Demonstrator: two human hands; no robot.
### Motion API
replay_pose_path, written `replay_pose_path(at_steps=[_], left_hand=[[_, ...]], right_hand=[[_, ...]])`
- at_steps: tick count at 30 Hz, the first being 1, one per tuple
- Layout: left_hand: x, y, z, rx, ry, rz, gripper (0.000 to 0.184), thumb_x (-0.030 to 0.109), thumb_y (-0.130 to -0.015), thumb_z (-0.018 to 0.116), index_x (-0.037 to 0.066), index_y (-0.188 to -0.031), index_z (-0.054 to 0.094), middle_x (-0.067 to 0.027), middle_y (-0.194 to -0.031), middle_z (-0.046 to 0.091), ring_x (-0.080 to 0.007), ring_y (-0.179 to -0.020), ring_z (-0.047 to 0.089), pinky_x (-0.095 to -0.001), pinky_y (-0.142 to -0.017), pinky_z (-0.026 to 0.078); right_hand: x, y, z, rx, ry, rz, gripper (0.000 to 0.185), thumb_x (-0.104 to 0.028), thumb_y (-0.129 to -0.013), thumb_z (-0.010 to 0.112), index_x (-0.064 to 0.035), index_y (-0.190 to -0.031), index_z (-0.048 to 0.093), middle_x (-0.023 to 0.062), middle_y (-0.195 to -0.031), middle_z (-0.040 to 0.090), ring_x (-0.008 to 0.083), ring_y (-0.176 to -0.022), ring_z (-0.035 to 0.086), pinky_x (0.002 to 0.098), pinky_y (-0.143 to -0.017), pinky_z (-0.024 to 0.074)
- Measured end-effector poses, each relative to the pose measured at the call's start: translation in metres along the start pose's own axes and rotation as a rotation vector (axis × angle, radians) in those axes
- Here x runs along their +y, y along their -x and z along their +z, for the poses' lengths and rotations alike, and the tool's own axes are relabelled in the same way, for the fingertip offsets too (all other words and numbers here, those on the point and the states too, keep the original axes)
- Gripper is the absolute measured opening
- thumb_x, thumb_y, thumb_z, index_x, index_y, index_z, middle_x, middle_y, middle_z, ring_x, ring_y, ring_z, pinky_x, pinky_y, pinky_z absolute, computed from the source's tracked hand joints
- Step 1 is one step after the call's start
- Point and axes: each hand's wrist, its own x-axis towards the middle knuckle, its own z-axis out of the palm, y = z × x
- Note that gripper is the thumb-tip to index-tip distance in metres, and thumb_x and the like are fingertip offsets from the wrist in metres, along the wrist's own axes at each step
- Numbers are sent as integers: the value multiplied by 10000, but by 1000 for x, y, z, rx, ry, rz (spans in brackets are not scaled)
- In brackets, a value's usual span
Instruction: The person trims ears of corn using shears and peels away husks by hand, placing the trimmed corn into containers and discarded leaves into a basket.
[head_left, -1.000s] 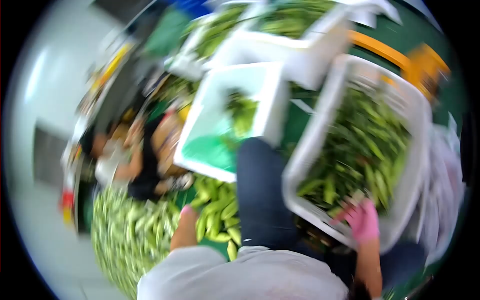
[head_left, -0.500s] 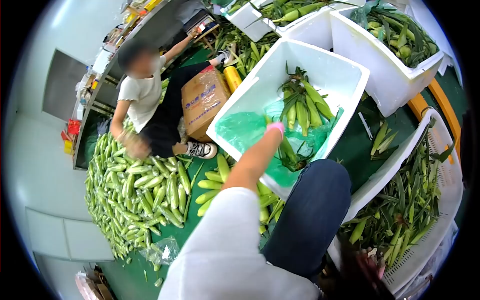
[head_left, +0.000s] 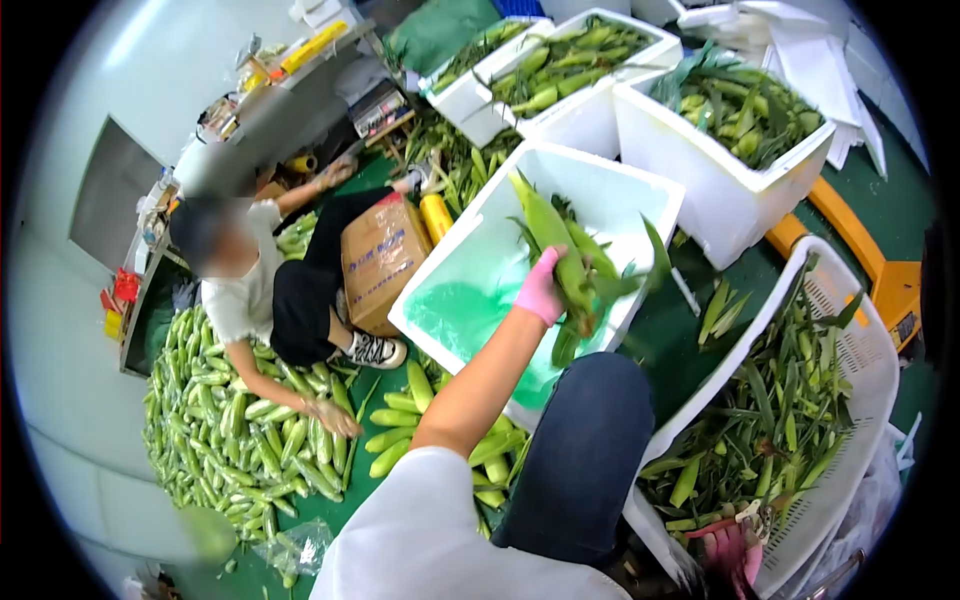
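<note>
Left hand: gloved in pink, with its fingers clamped around a leafy bundle of green corn.
Green corn: held tilted above the white foam box, with its leaves spread out to the right and downward.
White foam box: set at a slant in front of the knee, its bottom partly covered by a green plastic sheet.
Right hand: also gloved in pink, placed at the lower end of the white basket, well apart from the left; whether anything is gripped by it cannot be told, though a small pale object is seen just beside its fingers.
White basket: filled with loose husks and leaves.
Floor: green, with bare ears heaped beside the foam box and a large pile of wrapped ears further left.
Co-worker: seated by the pile in a white top, with one hand lowered onto the wrapped ears.
Cardboard box: stood between the co-worker and the foam box, a yellow roll just beside it.
Foam boxes behind: loaded with leafy corn.
</note>
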Motion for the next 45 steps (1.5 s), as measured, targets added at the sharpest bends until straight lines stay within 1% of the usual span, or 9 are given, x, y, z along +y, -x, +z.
replay_pose_path(at_steps=[2,4,12,21,27,29,32,38,45], left_hand=[[4,44,71,-221,-302,184,504,182,-893,639,21,-1348,491,-169,-1173,645,-305,-1006,645,-443,-913,543],[-1,81,133,-355,-525,223,537,172,-854,683,26,-1334,491,-151,-1124,643,-260,-979,644,-399,-880,546],[-161,178,258,-748,-1135,195,670,109,-799,797,6,-1381,480,-45,-1166,616,-134,-1036,585,-285,-915,495],[-229,218,246,-910,-1926,558,786,302,-743,826,91,-1415,478,-221,-1105,687,-398,-1010,674,-406,-854,560],[-216,191,244,-920,-1162,-691,680,208,-810,782,12,-1379,467,-105,-1014,629,-165,-768,627,-300,-689,534],[-215,167,230,-958,-1001,-896,647,264,-836,738,12,-1368,469,-105,-1009,633,-181,-752,634,-288,-663,527],[-220,146,212,-1090,-1003,-737,626,258,-839,739,11,-1354,485,-112,-1033,643,-188,-786,642,-298,-706,536],[-203,146,250,-1477,-1869,-209,858,366,-739,802,21,-1448,464,-211,-1229,666,-320,-1108,649,-387,-967,503],[-216,168,319,-1945,-2022,-108,783,416,-636,834,103,-1312,593,-179,-1109,697,-372,-1003,657,-437,-872,510]], right_hand=[[-9,4,9,-100,255,-81,583,-337,-967,573,-18,-1436,439,182,-1471,469,340,-1415,379,488,-1250,208],[-11,-1,12,-57,218,-323,612,-116,-831,654,-71,-1415,478,132,-1274,613,281,-1193,584,419,-957,508],[-84,46,64,114,975,-533,786,-228,-819,808,-2,-1462,416,97,-1237,570,192,-1138,527,321,-1025,422],[-96,29,-12,160,1279,-653,882,-291,-700,824,61,-1418,453,247,-1273,576,357,-1172,596,390,-1045,468],[-74,14,-6,168,1217,-851,461,-158,-785,734,-3,-1175,544,128,-879,685,278,-784,671,382,-746,549],[-62,22,-9,-1,639,-432,344,-125,-830,698,-33,-1127,552,90,-814,638,237,-721,632,372,-688,526],[-49,37,0,-267,-169,-80,208,-91,-871,636,-75,-1058,545,27,-747,534,164,-612,533,304,-597,475],[-95,55,7,300,1198,-1022,428,-31,-778,687,-39,-1174,524,79,-944,659,214,-864,643,324,-805,529],[-75,35,-6,-4,709,-228,576,2,-728,731,16,-1281,569,44,-1069,646,140,-940,616,271,-805,506]])
